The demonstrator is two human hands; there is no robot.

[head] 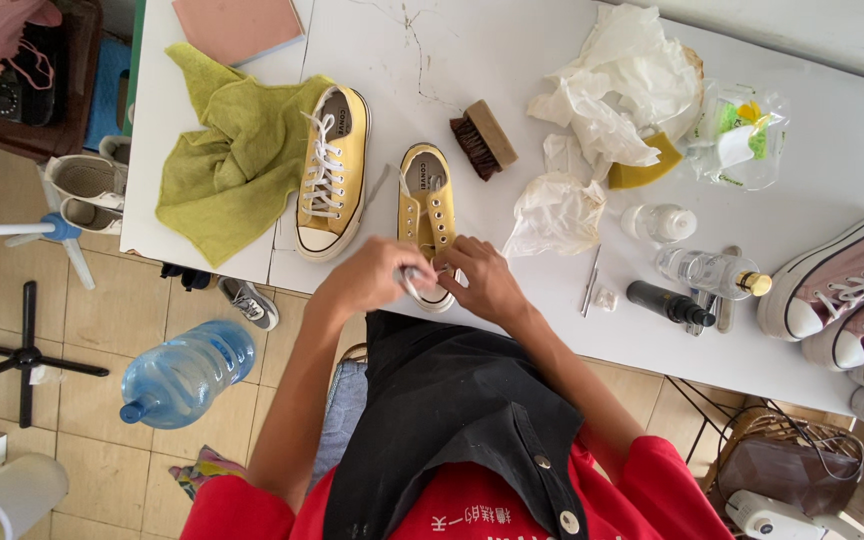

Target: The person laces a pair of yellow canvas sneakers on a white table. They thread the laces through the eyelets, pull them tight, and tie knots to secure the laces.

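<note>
We count two yellow sneakers on the white bench. The laced sneaker lies flat, partly on a green cloth, its toe toward the near edge. The second, unlaced sneaker lies just beside it, toe at the near edge, between our two hands.

Left hand: fingers curled tight around the toe and a bit of white lace. Right hand: fingers pinched narrow at the eyelets, touching the shoe; what it grips we cannot tell.

Further along the bench: one wooden brush, bristles to the left; a heap of crumpled white paper; one yellow sponge; three small bottles, two clear and one black. At the right edge, two pink high-top sneakers.

On the tiled floor at left, one large blue water jug lies on its side.
</note>
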